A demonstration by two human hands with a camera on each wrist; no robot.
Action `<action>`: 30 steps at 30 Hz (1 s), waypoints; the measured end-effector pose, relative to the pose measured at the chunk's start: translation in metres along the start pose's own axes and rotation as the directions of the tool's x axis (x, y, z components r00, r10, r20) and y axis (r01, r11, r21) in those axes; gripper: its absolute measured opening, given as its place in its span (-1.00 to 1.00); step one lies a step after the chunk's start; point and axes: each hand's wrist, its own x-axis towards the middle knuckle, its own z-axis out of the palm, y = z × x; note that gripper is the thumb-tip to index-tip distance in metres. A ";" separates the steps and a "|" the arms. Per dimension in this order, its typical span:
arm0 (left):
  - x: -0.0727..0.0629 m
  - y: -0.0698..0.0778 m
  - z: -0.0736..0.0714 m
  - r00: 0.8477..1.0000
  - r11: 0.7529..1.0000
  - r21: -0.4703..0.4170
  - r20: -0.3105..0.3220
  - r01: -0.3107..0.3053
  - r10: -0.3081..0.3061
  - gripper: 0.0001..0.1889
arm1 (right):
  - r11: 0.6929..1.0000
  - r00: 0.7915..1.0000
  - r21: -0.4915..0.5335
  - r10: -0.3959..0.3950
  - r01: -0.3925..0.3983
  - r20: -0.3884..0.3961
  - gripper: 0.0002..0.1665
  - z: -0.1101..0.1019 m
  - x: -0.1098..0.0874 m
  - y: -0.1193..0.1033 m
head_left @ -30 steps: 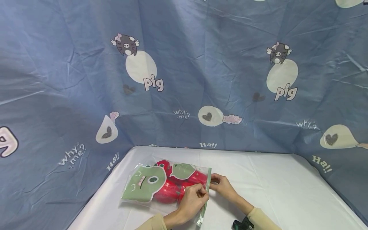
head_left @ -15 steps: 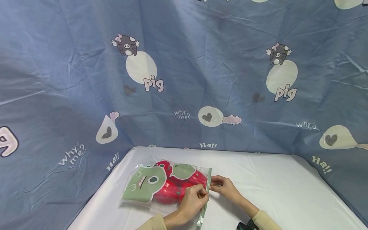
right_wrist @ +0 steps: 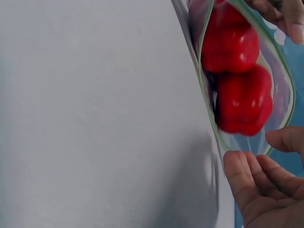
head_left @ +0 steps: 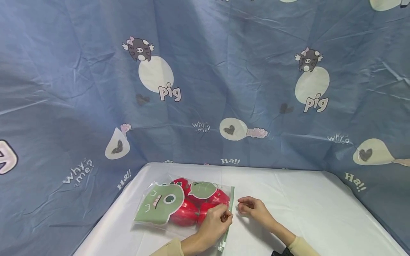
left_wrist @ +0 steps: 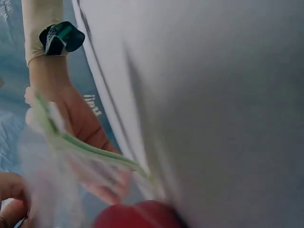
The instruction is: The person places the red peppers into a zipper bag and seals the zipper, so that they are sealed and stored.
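A clear zip bag [head_left: 158,204] with green cartoon prints lies on the table, its green-edged mouth facing right. Several red bell peppers [head_left: 185,213] are inside; the right wrist view shows two bell peppers [right_wrist: 242,102] through the gaping mouth. My left hand [head_left: 211,227] pinches the upper lip of the bag near its mouth. In the left wrist view, fingers of that left hand [left_wrist: 12,202] show at the lower left. Just right of the mouth is my right hand [head_left: 256,210], apart from the bag in the head view. The right hand [right_wrist: 266,190] has its thumb and fingers spread.
A white cloth covers the table [head_left: 304,202], which extends to the right of the hands. Behind it hangs a blue curtain [head_left: 205,89] with pig prints. A small dark device [left_wrist: 61,38] is strapped to the right wrist.
My right hand has drawn back to the right, off the edge of the bag's mouth. The left hand keeps its pinch, and the bag has hardly moved.
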 end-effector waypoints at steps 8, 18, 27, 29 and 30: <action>0.002 0.016 -0.022 0.995 0.981 0.170 0.024 -0.098 0.095 -0.83 | 0.999 0.994 0.006 0.041 -0.041 0.102 -0.54 0.004 -0.014 -0.014; -0.014 0.019 -0.048 0.939 0.842 0.420 0.210 -0.338 0.272 -0.77 | 0.983 0.977 0.029 0.178 -0.183 0.116 -0.39 0.012 -0.034 -0.031; -0.035 0.029 -0.063 0.615 0.376 0.490 0.565 -0.787 0.550 -0.74 | 0.964 0.940 0.053 0.241 -0.261 0.243 -0.48 0.027 -0.051 -0.032; -0.038 0.029 -0.063 0.559 0.315 0.465 0.628 -0.827 0.542 -0.82 | 0.957 0.927 0.069 0.253 -0.282 0.278 -0.50 0.030 -0.054 -0.033; -0.039 0.028 -0.063 0.542 0.302 0.452 0.655 -0.839 0.526 -0.85 | 0.954 0.920 0.075 0.258 -0.292 0.296 -0.51 0.032 -0.055 -0.033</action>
